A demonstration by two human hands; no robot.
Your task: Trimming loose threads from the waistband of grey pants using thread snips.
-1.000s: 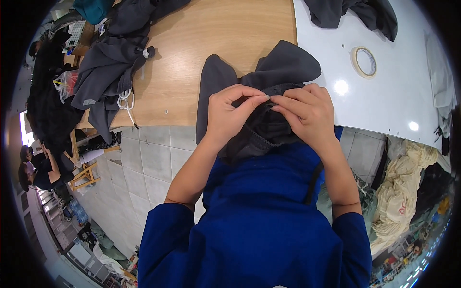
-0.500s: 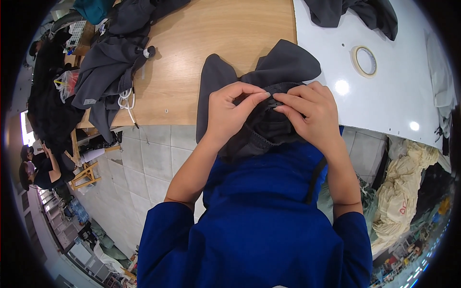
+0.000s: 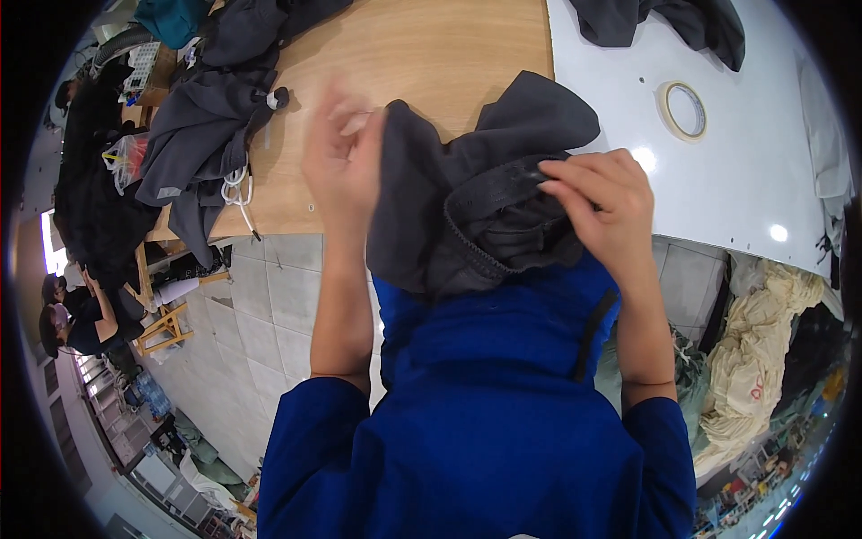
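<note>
A dark grey garment [image 3: 422,189], probably trousers, lies bunched over the table's near edge and against my lap. Its gathered elastic waistband [image 3: 489,190] faces up as an open loop. At the far right side of that loop, my right hand [image 3: 611,202] pinches the band between thumb and fingers. Something small and dark shows at those fingertips, too small to name. My left hand [image 3: 346,157] is raised to the left of the garment, off the cloth and over the wooden table. Motion smears its fingers, and whether they hold anything is unclear.
More dark grey clothing [image 3: 211,126] with a white cord [image 3: 235,190] is heaped at the table's left. A roll of tape [image 3: 682,111] lies on the white tabletop [image 3: 718,180]. Cream cloth bundles [image 3: 750,350] fill the lower right. Another person [image 3: 85,310] is at far left.
My left hand has left the waistband and swung up and to the left. My right hand has shifted slightly right, still at the band. The waistband loop now shows more fully.
</note>
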